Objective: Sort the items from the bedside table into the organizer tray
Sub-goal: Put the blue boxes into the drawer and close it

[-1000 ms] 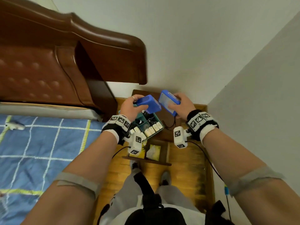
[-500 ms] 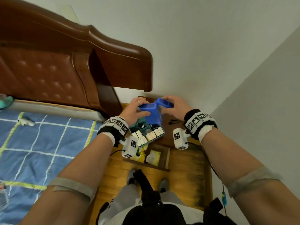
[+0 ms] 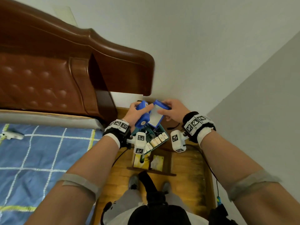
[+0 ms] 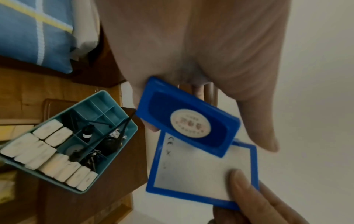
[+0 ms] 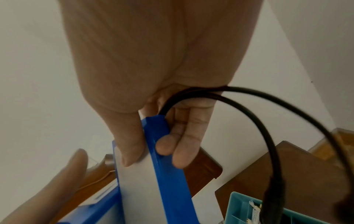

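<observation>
My left hand grips a small blue box with a round label on its end. My right hand pinches a flat blue case with a white face, thumb on the face and fingers behind its edge. A black cable loops out from under those fingers. The two blue pieces touch just above the teal organizer tray, which sits on the dark bedside table. The tray holds several white packets, a small bottle, keys and dark bits.
A brown headboard and a bed with a blue checked sheet lie to the left. White walls close in behind and on the right. Below the tabletop an open drawer shows yellow items. A black cord lies right of the tray.
The two blue pieces, held apart a second ago, have come together and now tilt against each other over the tray. Both hands shifted slightly toward the wall.
</observation>
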### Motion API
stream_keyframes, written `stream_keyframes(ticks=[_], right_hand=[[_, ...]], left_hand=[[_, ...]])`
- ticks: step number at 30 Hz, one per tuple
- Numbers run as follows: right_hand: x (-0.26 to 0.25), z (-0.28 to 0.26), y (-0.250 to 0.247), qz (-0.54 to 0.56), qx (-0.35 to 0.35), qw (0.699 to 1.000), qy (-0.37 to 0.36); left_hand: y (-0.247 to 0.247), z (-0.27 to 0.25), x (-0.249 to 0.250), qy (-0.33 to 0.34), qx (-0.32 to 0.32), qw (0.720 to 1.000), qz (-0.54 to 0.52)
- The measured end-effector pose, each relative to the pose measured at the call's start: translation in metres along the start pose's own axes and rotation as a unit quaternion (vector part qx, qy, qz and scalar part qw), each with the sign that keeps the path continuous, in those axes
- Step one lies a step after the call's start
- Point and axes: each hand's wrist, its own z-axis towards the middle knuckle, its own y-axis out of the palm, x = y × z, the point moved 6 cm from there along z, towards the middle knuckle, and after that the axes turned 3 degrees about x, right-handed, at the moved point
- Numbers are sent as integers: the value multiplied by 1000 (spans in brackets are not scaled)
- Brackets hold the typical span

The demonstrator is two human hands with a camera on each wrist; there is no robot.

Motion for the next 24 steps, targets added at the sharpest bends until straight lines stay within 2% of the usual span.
stream_keyframes(ticks=[6, 10, 15, 18, 21, 24], right_hand=[[-12, 0, 6, 6, 6, 1000, 13], [-28, 1, 4, 30, 19, 999, 2], [-36, -2, -3, 51, 18, 999, 6], [-34, -2, -4, 86, 27, 996, 12], [-33, -5, -3, 127, 38, 991, 22], [-29, -8, -1, 180, 41, 982, 34]], left_hand=[[-9, 10, -1, -44, -52, 997, -46], [-18, 11, 7, -63, -55, 996, -42], [-12, 4, 20, -88, -105, 989, -61], [-10, 1, 21, -115, -108, 985, -76], [-10, 1, 22, -121, -95, 982, -114], [-7, -3, 22, -126, -110, 975, -149]])
